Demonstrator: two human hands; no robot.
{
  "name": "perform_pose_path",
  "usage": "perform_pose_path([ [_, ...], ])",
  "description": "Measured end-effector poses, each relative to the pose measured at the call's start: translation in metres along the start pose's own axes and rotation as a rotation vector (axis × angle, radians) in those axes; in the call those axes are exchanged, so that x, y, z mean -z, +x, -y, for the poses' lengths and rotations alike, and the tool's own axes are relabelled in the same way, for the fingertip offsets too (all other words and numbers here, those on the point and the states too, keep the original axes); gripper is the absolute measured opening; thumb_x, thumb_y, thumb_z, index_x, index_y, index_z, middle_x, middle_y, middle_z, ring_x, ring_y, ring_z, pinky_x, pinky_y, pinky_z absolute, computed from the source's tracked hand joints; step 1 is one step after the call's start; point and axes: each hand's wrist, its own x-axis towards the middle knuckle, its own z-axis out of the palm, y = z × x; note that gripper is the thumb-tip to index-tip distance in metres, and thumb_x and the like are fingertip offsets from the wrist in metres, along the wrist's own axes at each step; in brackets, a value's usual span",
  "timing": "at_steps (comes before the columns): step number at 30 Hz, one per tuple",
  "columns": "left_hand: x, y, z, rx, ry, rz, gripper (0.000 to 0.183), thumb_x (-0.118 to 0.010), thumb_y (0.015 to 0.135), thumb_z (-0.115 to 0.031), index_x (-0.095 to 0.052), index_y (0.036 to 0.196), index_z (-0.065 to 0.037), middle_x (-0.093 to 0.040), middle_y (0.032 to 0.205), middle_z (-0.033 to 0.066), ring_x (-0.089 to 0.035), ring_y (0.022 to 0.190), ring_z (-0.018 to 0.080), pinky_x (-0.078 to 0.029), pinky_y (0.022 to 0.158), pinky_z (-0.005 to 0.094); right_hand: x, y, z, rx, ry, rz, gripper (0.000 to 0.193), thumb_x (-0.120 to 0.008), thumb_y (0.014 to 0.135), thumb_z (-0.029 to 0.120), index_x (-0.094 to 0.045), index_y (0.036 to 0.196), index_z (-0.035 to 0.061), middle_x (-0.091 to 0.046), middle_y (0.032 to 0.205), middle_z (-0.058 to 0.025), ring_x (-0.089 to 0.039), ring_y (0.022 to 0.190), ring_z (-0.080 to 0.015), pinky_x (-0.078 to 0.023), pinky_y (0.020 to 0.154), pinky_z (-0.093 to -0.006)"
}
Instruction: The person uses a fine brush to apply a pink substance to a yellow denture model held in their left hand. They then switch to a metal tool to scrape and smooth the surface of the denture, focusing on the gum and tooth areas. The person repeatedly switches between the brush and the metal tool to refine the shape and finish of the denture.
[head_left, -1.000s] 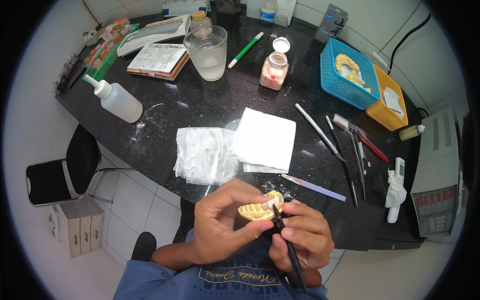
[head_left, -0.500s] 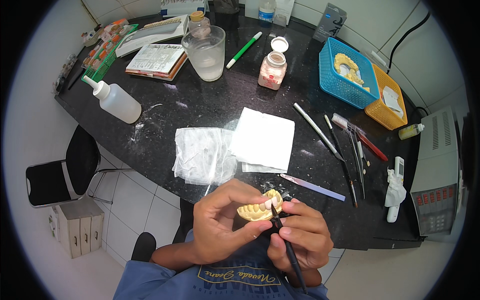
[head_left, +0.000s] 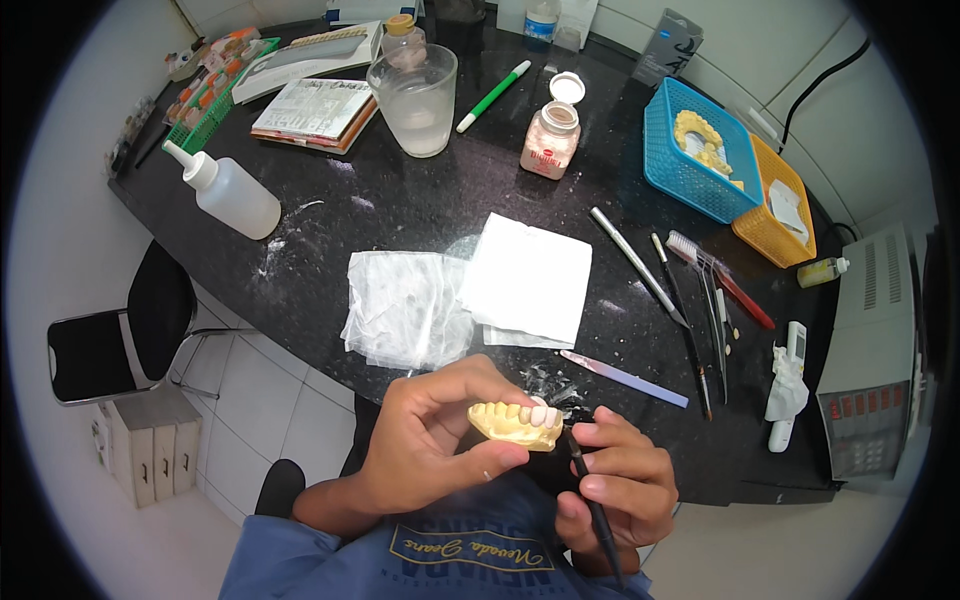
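Note:
My left hand point(head_left: 420, 432) pinches a yellow plaster dental cast point(head_left: 505, 432) between thumb and fingers, above the near edge of the table. Its row of teeth faces up, and a few at the right end are pale pinkish white. My right hand point(head_left: 632, 482) grips a slim black brush-like tool point(head_left: 598, 520) like a pen. The tool's thin tip is beside the right end of the cast; whether they touch I cannot tell. Just beyond lie white powder crumbs point(head_left: 555, 390) on the dark tabletop.
White tissues point(head_left: 528, 280) and a crumpled sheet point(head_left: 405, 305) lie ahead. A nail file point(head_left: 625, 378), a silver knife point(head_left: 640, 262) and a red-handled brush point(head_left: 745, 300) lie right. Farther back stand a glass of water point(head_left: 415, 105), an uncapped powder jar point(head_left: 550, 145) and a blue basket point(head_left: 690, 165).
The cast has been turned so its side wall shows more, and it sits slightly lower. The tool's tip has drawn back from the teeth to the right, along with my right hand.

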Motion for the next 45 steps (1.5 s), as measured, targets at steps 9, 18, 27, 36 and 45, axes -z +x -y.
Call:
perform_pose_path([
  [9,0.0026,0.0002,0.0008,0.034,0.017,0.038,0.033,-0.077,0.079,0.003,-0.065,0.110,0.007,-0.065,0.104,0.0127,-0.062,0.098,0.0147,-0.048,0.087,0.0285,0.0021,-0.0026,0.0010,0.001,-0.047,0.095,0.025,-0.075,0.082,0.015,-0.057,0.097,0.0066,-0.063,0.087,-0.0110,-0.069,0.094,-0.0307,-0.051,0.096,-0.0492],
  [18,0.0017,0.0004,0.0017,0.014,0.062,0.026,0.034,-0.078,0.078,0.003,-0.066,0.109,0.006,-0.065,0.103,0.0123,-0.062,0.097,0.0141,-0.048,0.085,0.0280,-0.0022,0.0004,0.0008,-0.016,-0.061,0.012,0.027,-0.081,0.075,0.012,-0.062,0.094,0.0091,-0.068,0.083,-0.0075,-0.072,0.089,-0.0291,-0.059,0.084,-0.0440],
  [27,0.0021,-0.0004,0.0013,0.027,0.054,0.026,0.034,-0.078,0.078,0.003,-0.066,0.110,0.006,-0.065,0.104,0.0126,-0.062,0.099,0.0148,-0.048,0.087,0.0288,0.0007,0.0004,0.0010,-0.008,-0.078,0.059,0.030,-0.081,0.074,0.011,-0.062,0.097,0.0090,-0.068,0.086,-0.0076,-0.072,0.091,-0.0296,-0.058,0.085,-0.0443],
  [36,-0.0022,-0.0002,0.0069,-0.027,0.063,0.017,0.034,-0.077,0.077,0.004,-0.065,0.110,0.004,-0.064,0.111,0.0158,-0.061,0.107,0.0199,-0.047,0.095,0.0324,-0.0033,-0.0017,0.0013,-0.067,0.005,-0.055,0.026,-0.078,0.077,0.011,-0.059,0.095,0.0074,-0.067,0.085,-0.0097,-0.071,0.093,-0.0335,-0.058,0.086,-0.0467],
  [45,-0.0048,-0.0003,0.0088,-0.084,0.133,0.002,0.037,-0.080,0.073,0.007,-0.066,0.107,0.003,-0.063,0.111,0.0163,-0.061,0.108,0.0210,-0.047,0.095,0.0332,-0.0055,-0.0016,-0.0016,-0.008,-0.047,-0.051,0.026,-0.078,0.077,0.012,-0.060,0.095,0.0077,-0.067,0.084,-0.0085,-0.072,0.093,-0.0340,-0.058,0.085,-0.0457],
])
